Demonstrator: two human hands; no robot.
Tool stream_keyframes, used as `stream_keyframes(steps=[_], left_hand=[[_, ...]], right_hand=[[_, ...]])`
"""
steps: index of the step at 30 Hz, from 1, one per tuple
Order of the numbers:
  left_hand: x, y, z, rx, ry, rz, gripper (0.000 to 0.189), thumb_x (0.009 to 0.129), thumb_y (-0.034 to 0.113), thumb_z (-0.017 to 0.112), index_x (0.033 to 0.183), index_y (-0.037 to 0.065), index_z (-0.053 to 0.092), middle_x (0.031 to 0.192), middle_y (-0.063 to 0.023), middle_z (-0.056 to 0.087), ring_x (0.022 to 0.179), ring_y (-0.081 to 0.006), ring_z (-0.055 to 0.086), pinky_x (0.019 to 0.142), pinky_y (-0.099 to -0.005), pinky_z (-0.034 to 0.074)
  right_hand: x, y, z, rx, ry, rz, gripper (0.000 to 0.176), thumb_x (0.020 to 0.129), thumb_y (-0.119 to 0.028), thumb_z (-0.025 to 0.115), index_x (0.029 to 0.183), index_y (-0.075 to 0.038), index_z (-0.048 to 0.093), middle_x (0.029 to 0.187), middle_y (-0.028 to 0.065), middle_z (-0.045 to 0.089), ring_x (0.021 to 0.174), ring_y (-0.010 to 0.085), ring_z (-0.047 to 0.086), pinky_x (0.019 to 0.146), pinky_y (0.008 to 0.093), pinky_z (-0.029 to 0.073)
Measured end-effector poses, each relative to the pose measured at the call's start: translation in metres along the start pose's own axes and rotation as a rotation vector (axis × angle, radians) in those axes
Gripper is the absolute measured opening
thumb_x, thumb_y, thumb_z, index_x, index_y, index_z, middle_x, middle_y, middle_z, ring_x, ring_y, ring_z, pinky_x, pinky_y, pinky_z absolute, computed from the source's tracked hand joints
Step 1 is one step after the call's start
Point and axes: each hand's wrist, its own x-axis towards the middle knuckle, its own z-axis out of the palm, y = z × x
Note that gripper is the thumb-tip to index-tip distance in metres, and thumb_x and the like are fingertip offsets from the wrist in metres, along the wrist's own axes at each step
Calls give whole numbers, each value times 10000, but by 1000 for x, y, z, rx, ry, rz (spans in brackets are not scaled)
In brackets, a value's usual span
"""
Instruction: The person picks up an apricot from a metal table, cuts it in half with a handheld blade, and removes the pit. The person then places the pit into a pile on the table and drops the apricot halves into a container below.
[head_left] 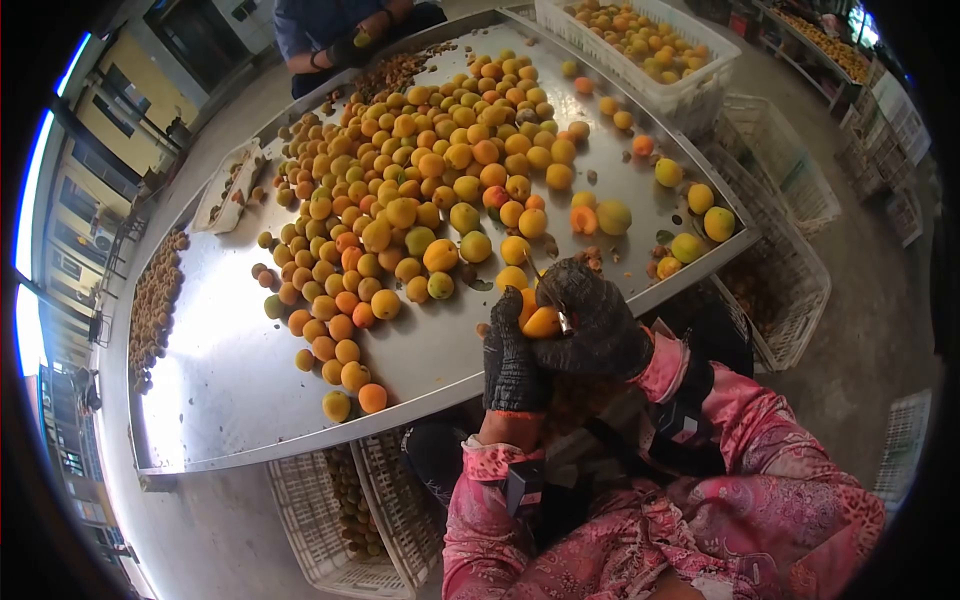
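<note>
Both my hands wear dark knit gloves and meet over the table's near edge. My left hand (513,352) is closed around an apricot (541,321), which looks split, with orange flesh showing between the gloves. Pressed against the same fruit, my right hand (592,318) has its fingers curled around a small tool with a shiny metal part (566,323); most of the tool is hidden by the glove. Just beyond my hands, a large pile of apricots (400,212) covers the middle of the metal table (235,375).
Apricot pits (155,300) line the table's left side, near a pale tray (228,190). A white crate of apricots (690,95) stands at the far right. Other crates (320,535) sit below the near edge. Across the table stands a person with gloved hands (350,48).
</note>
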Motion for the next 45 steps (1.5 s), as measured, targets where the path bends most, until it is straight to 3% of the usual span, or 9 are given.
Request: stream_keyframes(steps=[13, 15, 19, 24, 31, 36, 39, 42, 45], left_hand=[[-3, 23, -8, 416, 42, -138, 392, 818, 287, 560, 1130, 57, 498, 1017, -93, 571, 874, -179, 590, 752, -276, 483], [6, 7, -17, 600, -215, 261, 457, 707, 134, 647, 1128, 50, 492, 1025, -89, 562, 930, -198, 571, 813, -293, 455], [11, -6, -17, 385, -186, 234, 553, 597, 6, 664, 1122, 30, 491, 1027, -78, 559, 969, -221, 553, 853, -310, 433], [0, 1, 1, 167, 101, 89, 366, 896, 335, 465, 1089, 29, 521, 941, -81, 589, 817, -170, 585, 740, -304, 488], [25, 1, -13, -62, 223, 10, 412, 849, 389, 493, 1053, 33, 531, 919, -90, 600, 798, -189, 603, 685, -308, 512], [15, 14, -23, -299, -58, -138, 456, 839, 426, 435, 1037, 22, 507, 600, -71, 534, 376, -149, 446, 375, -250, 393], [14, 19, -26, -208, -87, -114, 466, 831, 470, 439, 1000, 42, 511, 547, -61, 486, 303, -133, 322, 306, -243, 278], [13, 18, -25, -208, 13, -179, 471, 825, 512, 448, 949, 64, 528, 578, -74, 511, 313, -153, 351, 296, -256, 288], [11, 15, -27, -178, -7, -184, 448, 815, 503, 486, 937, 74, 526, 629, -81, 524, 412, -180, 456, 361, -262, 375]], right_hand=[[16, 15, -8, 583, -327, 328, 559, 622, -159, 733, 1113, -27, 499, 987, 134, 560, 913, 252, 566, 806, 337, 452], [20, 12, -16, 399, -373, 337, 548, 612, -166, 726, 1098, -33, 509, 990, 138, 564, 921, 259, 568, 814, 341, 452], [21, 10, -15, 362, -355, 307, 539, 594, -186, 722, 1075, -47, 523, 977, 137, 566, 902, 283, 570, 798, 355, 455], [19, 0, -7, 131, -252, 199, 498, 599, -203, 708, 1041, -52, 533, 962, 141, 566, 865, 322, 567, 736, 394, 465], [6, -8, 10, 6, 54, 84, 470, 659, -166, 716, 1051, -30, 496, 969, 136, 539, 890, 301, 552, 780, 371, 448], [13, -3, -10, 1223, -69, 816, 420, 724, -97, 703, 1089, -71, 498, 998, 50, 553, 903, 140, 555, 766, 293, 481], [22, -8, -28, 1434, -114, 841, 444, 691, -33, 716, 1079, -79, 506, 995, 48, 557, 866, 116, 560, 746, 259, 487], [14, 13, -6, 792, -173, 367, 409, 714, -29, 683, 1077, -78, 502, 943, 43, 565, 715, 113, 569, 620, 239, 496], [11, 6, -6, 828, -176, 472, 327, 717, -87, 622, 1028, -98, 523, 940, 20, 536, 715, 86, 534, 585, 208, 463]])
